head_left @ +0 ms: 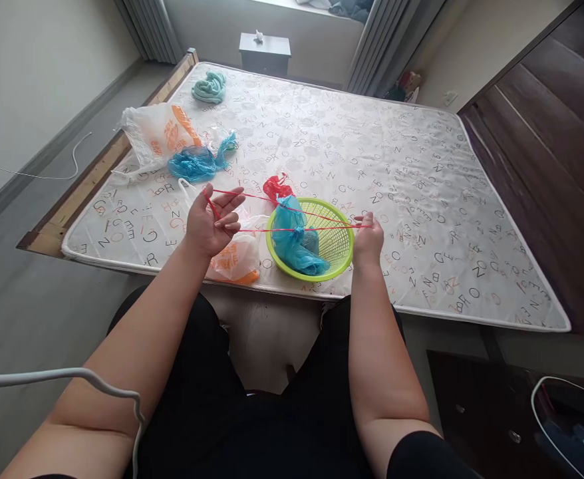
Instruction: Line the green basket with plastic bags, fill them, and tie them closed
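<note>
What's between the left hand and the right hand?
A red string, stretched in a long loop from the left hand to the right hand. The head view also shows the green basket with a blue bag there.

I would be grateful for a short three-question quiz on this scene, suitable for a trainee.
1. Multiple choice: what stretches between the left hand and the right hand?
A) white cable
B) red string
C) orange ribbon

2. True or false: the basket stands on the floor.

3. Fill in the colour: the crumpled plastic just beyond the basket, on its far side from the person, is ____.

Key:
1. B: the string runs from one hand to the other in two strands.
2. False: it stands on the mattress.
3. Red.
</note>
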`<action>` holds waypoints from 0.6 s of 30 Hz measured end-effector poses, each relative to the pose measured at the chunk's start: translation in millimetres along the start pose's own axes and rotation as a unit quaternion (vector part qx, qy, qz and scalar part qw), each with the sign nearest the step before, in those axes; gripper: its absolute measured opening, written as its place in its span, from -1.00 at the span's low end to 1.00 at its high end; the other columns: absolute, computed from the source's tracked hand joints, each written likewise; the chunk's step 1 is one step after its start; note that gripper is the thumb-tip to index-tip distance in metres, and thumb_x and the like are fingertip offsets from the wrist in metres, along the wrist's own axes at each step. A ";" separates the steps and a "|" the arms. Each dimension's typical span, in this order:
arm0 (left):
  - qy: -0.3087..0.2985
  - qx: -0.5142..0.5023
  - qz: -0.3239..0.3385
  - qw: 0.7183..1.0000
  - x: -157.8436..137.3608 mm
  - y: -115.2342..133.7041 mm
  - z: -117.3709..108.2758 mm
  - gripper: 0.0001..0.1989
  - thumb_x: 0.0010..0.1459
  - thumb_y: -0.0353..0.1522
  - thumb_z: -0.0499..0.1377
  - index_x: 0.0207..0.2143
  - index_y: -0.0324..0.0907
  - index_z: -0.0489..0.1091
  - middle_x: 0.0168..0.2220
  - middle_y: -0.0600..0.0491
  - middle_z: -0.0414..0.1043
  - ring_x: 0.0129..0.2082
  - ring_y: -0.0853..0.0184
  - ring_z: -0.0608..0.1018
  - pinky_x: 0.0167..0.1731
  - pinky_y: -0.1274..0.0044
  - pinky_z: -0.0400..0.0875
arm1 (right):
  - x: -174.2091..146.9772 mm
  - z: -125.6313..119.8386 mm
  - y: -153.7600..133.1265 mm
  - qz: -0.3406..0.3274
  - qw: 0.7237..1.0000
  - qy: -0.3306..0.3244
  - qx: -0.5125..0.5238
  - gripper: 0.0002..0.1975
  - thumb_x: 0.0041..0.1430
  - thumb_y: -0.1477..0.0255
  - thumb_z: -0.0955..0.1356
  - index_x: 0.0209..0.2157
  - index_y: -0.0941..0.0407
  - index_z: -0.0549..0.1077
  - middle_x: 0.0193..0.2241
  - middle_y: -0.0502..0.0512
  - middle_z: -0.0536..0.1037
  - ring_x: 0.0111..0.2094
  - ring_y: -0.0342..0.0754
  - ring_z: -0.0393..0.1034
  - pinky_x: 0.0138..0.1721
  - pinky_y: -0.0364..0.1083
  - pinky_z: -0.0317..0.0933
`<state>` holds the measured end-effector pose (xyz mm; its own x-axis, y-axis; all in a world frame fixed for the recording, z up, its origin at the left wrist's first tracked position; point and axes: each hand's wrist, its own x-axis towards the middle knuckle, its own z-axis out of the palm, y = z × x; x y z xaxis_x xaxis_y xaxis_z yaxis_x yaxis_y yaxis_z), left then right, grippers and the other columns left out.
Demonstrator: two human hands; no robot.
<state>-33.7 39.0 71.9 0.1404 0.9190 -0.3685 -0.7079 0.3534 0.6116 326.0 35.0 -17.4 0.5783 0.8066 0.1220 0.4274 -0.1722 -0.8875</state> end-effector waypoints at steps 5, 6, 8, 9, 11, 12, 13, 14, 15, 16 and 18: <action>-0.013 -0.002 -0.056 0.998 2.3 -2.3 1.9 -0.33 0.45 0.09 -0.04 -0.13 -0.29 0.58 -0.62 0.15 0.22 -0.77 0.53 0.17 -0.79 0.66 -0.01 | -9.7 -14.3 -36.4 -0.088 0.989 -0.013 0.122 -0.40 0.34 -0.19 0.19 -0.24 0.04 0.51 0.06 0.21 0.53 0.28 0.16 0.31 0.32 0.25 0.10; -0.014 -0.004 -0.064 0.998 2.6 -3.0 2.7 -0.32 0.44 0.11 -0.05 -0.17 -0.29 0.57 -0.63 0.16 0.19 -0.77 0.53 0.16 -0.79 0.67 -0.02 | -11.9 -17.3 -43.6 -0.083 0.973 -0.064 0.203 -0.39 0.34 -0.20 0.17 -0.26 0.03 0.50 -0.05 0.18 0.57 0.22 0.13 0.39 0.28 0.23 0.16; -0.015 -0.006 -0.072 0.997 3.5 -5.0 4.5 -0.28 0.43 0.15 -0.07 -0.24 -0.28 0.56 -0.63 0.16 0.15 -0.76 0.52 0.15 -0.80 0.67 -0.02 | -15.9 -24.4 -55.4 -0.041 0.923 -0.168 0.344 -0.38 0.32 -0.24 0.19 -0.35 0.00 0.45 -0.38 0.08 0.54 0.01 0.11 0.53 0.14 0.19 0.29; -0.016 -0.006 -0.074 0.997 4.1 -6.2 5.3 -0.26 0.43 0.16 -0.08 -0.28 -0.28 0.55 -0.63 0.16 0.14 -0.76 0.52 0.15 -0.80 0.67 -0.02 | -17.6 -28.5 -59.6 -0.019 0.895 -0.214 0.390 -0.39 0.29 -0.26 0.22 -0.40 -0.01 0.42 -0.53 0.02 0.44 -0.13 0.09 0.56 0.05 0.16 0.34; -0.017 0.001 -0.075 0.997 5.4 -9.3 6.8 -0.23 0.43 0.16 -0.13 -0.33 -0.28 0.54 -0.63 0.15 0.13 -0.75 0.52 0.15 -0.79 0.67 -0.01 | -20.3 -36.8 -65.2 0.004 0.855 -0.286 0.433 -0.40 0.26 -0.26 0.29 -0.49 -0.01 0.37 -0.71 -0.09 0.21 -0.42 0.01 0.47 -0.14 0.09 0.38; -0.017 0.008 -0.078 0.997 6.1 -11.1 7.5 -0.22 0.44 0.16 -0.14 -0.36 -0.28 0.53 -0.64 0.15 0.12 -0.75 0.51 0.15 -0.79 0.67 -0.02 | -21.4 -40.6 -67.0 0.006 0.844 -0.309 0.439 -0.39 0.25 -0.26 0.30 -0.53 -0.01 0.36 -0.74 -0.12 0.12 -0.55 -0.05 0.35 -0.24 0.05 0.37; -0.019 0.016 -0.084 0.996 6.7 -13.0 8.1 -0.21 0.44 0.16 -0.15 -0.38 -0.28 0.52 -0.64 0.14 0.12 -0.75 0.51 0.15 -0.79 0.67 -0.02 | -22.4 -43.9 -68.4 0.005 0.838 -0.322 0.441 -0.37 0.25 -0.27 0.29 -0.55 -0.01 0.35 -0.76 -0.13 0.07 -0.63 -0.10 0.20 -0.34 0.02 0.33; -0.022 0.025 -0.092 0.995 7.2 -15.1 8.8 -0.21 0.44 0.16 -0.15 -0.42 -0.27 0.51 -0.64 0.14 0.11 -0.75 0.51 0.15 -0.79 0.67 -0.03 | -23.3 -46.5 -69.8 0.003 0.835 -0.328 0.441 -0.34 0.25 -0.28 0.28 -0.57 0.00 0.34 -0.76 -0.14 0.04 -0.67 -0.14 0.05 -0.42 -0.02 0.28; -0.027 0.036 -0.101 0.994 7.6 -17.4 9.5 -0.21 0.44 0.16 -0.14 -0.45 -0.27 0.50 -0.65 0.13 0.10 -0.75 0.51 0.15 -0.79 0.67 -0.04 | -24.1 -48.4 -71.3 0.002 0.835 -0.329 0.440 -0.33 0.24 -0.30 0.26 -0.58 0.00 0.34 -0.76 -0.14 0.02 -0.69 -0.17 -0.06 -0.48 -0.04 0.21; -0.034 0.049 -0.110 0.992 8.0 -20.0 10.1 -0.21 0.44 0.16 -0.14 -0.49 -0.26 0.47 -0.65 0.12 0.11 -0.75 0.52 0.14 -0.78 0.67 -0.05 | -24.8 -49.6 -72.9 0.000 0.837 -0.327 0.438 -0.32 0.24 -0.31 0.24 -0.58 0.00 0.34 -0.75 -0.15 0.00 -0.69 -0.18 -0.13 -0.53 -0.07 0.14; -0.051 0.081 -0.116 0.989 8.8 -27.0 11.1 -0.20 0.43 0.17 -0.11 -0.57 -0.25 0.42 -0.63 0.08 0.18 -0.74 0.53 0.14 -0.77 0.66 -0.07 | -26.2 -50.1 -76.6 -0.001 0.846 -0.327 0.422 -0.30 0.20 -0.35 0.23 -0.56 -0.01 0.35 -0.73 -0.16 -0.06 -0.69 -0.20 -0.22 -0.59 -0.10 -0.01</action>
<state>-5.7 39.6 59.9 0.3621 0.8194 -0.4445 -0.5298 0.5732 0.6251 312.9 -1.3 69.7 -0.0469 0.9942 0.0966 -0.3797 0.0717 -0.9223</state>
